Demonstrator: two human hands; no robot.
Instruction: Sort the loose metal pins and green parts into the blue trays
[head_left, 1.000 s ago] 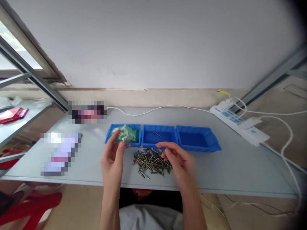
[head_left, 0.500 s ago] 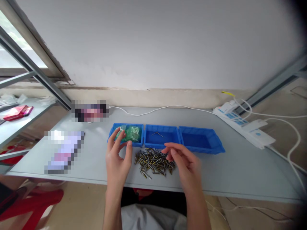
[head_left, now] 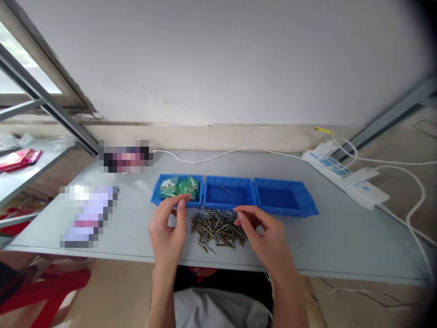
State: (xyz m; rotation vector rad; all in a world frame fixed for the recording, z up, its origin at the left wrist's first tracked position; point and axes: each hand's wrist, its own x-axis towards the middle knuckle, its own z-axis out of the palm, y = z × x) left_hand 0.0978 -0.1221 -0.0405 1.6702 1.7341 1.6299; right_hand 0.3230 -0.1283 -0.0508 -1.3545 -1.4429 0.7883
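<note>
My left hand [head_left: 168, 228] hovers over the table just left of a pile of thin metal pins [head_left: 218, 230], silver and brass-coloured. Its thumb and fingertips are brought together, and anything between them is too small to make out. My right hand [head_left: 268, 232] is at the pile's right edge, thumb and index finger pinched; what they hold, if anything, cannot be made out. Behind the left hand, a blue bin [head_left: 155, 196] contains green-tinted plastic bags [head_left: 187, 187] of small silvery parts. Two thin pins [head_left: 223, 188] lie in the middle blue bin [head_left: 213, 200].
A third blue bin [head_left: 283, 198] stands at the right end of the row. To the right is a white power strip [head_left: 355, 182] with plugs and cables. Two pixelated objects, one lilac [head_left: 92, 214], lie on the left. A white cable [head_left: 205, 160] runs along the back.
My left hand's fingers, spread apart in front of the bagged parts before, have come down and closed toward the thumb. My right hand stays pinched by the pile. The view has shifted slightly.
</note>
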